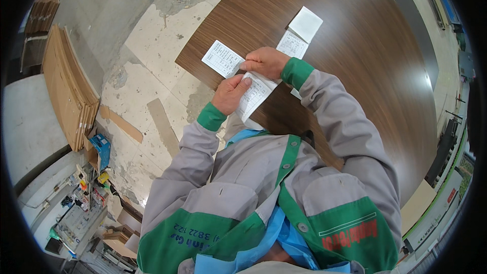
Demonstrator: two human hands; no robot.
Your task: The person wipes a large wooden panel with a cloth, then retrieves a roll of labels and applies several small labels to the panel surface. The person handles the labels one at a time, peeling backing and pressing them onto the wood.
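A small white booklet with printed, handwritten-looking pages [255, 93] is held close to my body at the table's near edge. My left hand [229, 94] grips it, thumb pressed on the page. At its upper edge my right hand [267, 62] is closed in a pinch, its fingertips at the paper. Just beyond my hands, a white printed sheet [221, 59] lies on the dark brown wood-grain table [350, 45]. Farther right an opened booklet [293, 44] rests with its blank cover flap [306, 24] folded out. A bit of white paper shows under my right wrist.
On the left, flat brown cardboard sheets [68, 86] lean in a stack above a worn tiled floor [147, 81]. A blue box [101, 151] and a cluttered workbench [76, 223] are at the lower left. Long machinery [439, 208] runs along the right.
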